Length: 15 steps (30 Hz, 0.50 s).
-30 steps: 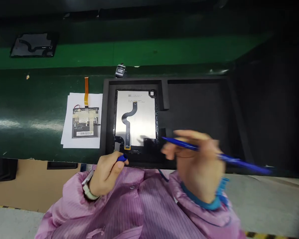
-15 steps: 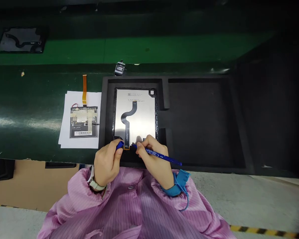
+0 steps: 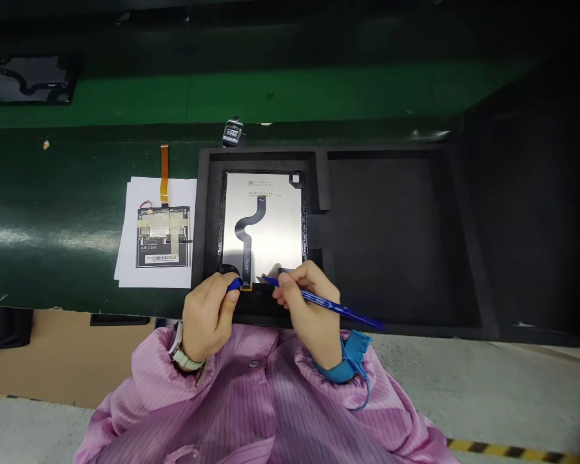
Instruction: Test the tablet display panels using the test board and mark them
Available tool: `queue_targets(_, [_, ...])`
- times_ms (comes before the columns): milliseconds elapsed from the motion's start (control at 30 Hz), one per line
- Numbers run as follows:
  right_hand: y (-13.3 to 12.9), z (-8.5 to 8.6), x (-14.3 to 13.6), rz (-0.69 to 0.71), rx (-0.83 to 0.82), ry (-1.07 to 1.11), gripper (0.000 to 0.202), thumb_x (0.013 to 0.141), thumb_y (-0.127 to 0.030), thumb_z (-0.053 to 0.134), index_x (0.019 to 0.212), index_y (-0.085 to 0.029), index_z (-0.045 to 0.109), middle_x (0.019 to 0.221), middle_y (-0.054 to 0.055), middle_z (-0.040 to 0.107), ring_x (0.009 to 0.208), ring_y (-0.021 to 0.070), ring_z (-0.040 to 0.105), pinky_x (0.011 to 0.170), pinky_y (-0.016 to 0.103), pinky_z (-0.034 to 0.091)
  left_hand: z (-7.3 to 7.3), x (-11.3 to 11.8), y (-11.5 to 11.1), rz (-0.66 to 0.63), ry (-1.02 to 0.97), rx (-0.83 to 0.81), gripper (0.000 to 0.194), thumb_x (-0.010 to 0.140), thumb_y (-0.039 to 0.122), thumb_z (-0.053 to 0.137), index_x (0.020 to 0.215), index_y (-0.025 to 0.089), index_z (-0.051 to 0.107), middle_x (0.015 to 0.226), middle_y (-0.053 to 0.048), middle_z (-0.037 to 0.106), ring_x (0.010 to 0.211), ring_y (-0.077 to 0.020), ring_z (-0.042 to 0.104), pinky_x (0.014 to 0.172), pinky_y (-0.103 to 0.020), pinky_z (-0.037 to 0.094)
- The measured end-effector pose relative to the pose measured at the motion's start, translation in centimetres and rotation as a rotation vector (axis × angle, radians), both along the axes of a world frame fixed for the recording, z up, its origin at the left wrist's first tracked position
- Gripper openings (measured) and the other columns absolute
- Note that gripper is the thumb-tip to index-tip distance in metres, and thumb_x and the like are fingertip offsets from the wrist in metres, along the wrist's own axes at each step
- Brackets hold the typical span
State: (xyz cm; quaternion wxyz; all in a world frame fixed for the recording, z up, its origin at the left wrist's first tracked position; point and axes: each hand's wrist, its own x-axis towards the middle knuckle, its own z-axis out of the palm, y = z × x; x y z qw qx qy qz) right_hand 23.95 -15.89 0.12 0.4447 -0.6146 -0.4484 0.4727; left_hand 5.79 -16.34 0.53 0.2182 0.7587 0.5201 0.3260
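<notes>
My right hand (image 3: 314,309) grips a blue marker pen (image 3: 341,309), its tip pointing left above the lower edge of a silver-backed display panel (image 3: 280,225). Closed around a small blue pen cap (image 3: 234,284) is my left hand (image 3: 207,314), at the panel's lower left corner. A dark, curving flex cable (image 3: 246,241) runs down the panel, its gold-edged lower end beside the cap. The panel has a black frame and sits in the left recess of a black foam tray (image 3: 323,174). My right fingers hide part of its lower right edge.
Left of the tray, a circuit board with battery (image 3: 163,241) and an orange ribbon cable (image 3: 164,174) lies on white paper (image 3: 128,258). A tally counter (image 3: 232,133) stands behind the tray. Another panel (image 3: 29,80) lies on the green strip (image 3: 232,100) at far left.
My right hand has drawn the marker pen slightly right, away from the cap. The left hand has barely moved. The far panel on the green strip has shifted left.
</notes>
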Motion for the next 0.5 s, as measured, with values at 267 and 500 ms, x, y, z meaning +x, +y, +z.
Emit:
queue_targets(267, [-0.32, 0.06, 0.42, 0.179, 0.039, 0.539, 0.034, 0.094, -0.039, 0.063, 0.074, -0.021, 0.043, 0.056, -0.005, 0.057, 0.050, 0.0077, 0.050, 0.047, 0.019, 0.040, 0.45, 0.21, 0.24, -0.181, 0.110, 0.011, 0.034, 0.107, 0.031, 0.036, 0.104, 0.017, 0.066, 0.084, -0.006, 0.070, 0.072, -0.0196, 0.064, 0.065, -0.032, 0.048])
queue_targets(500, [-0.45, -0.10, 0.52, 0.197, 0.114, 0.506, 0.034, 0.094, -0.038, 0.062, 0.072, -0.022, 0.042, 0.056, -0.005, 0.053, 0.049, 0.0088, 0.048, 0.048, 0.022, 0.038, 0.55, 0.03, 0.32, -0.260, 0.075, -0.008, 0.037, 0.108, 0.032, 0.031, 0.105, 0.017, 0.064, 0.082, -0.005, 0.069, 0.071, -0.0185, 0.062, 0.064, -0.032, 0.044])
